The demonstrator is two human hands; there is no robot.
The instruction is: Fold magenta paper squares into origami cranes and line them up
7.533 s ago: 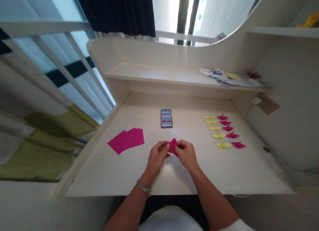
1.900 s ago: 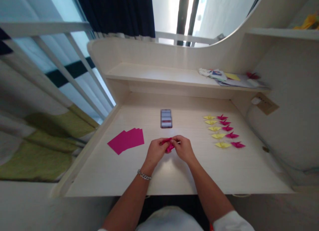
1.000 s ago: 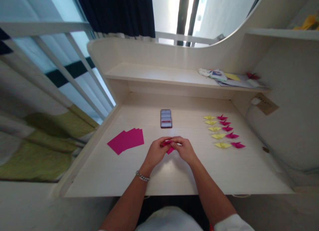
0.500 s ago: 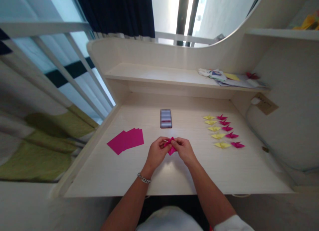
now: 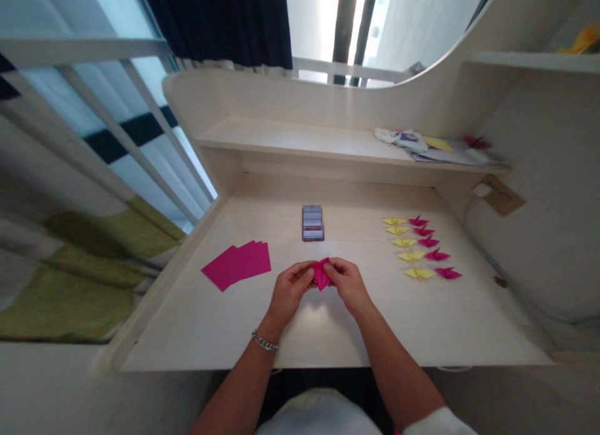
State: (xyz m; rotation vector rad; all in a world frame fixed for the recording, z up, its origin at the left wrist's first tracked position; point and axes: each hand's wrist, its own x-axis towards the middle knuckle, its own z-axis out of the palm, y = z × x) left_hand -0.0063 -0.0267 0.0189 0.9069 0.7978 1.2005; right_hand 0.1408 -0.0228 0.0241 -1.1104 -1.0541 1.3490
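Note:
A small folded piece of pink paper [image 5: 321,275] is held just above the middle of the pale desk [image 5: 225,322]. My left hand [image 5: 289,289] pinches its left side and my right hand [image 5: 347,284] pinches its right side, fingers closed on it. A silver bracelet [image 5: 265,342] circles my left wrist. A fanned stack of flat pink sheets [image 5: 238,264] lies to the left of my hands.
A phone [image 5: 312,222] lies beyond my hands. At the right lie a row of yellow folded paper figures [image 5: 405,245] and a row of pink ones [image 5: 434,245]. Papers [image 5: 431,147] rest on the rear shelf. A white railing [image 5: 117,135] runs along the left.
Both hands have kept working the pink paper in place. It now stands up more between the fingertips than one second ago, when the hands covered most of it.

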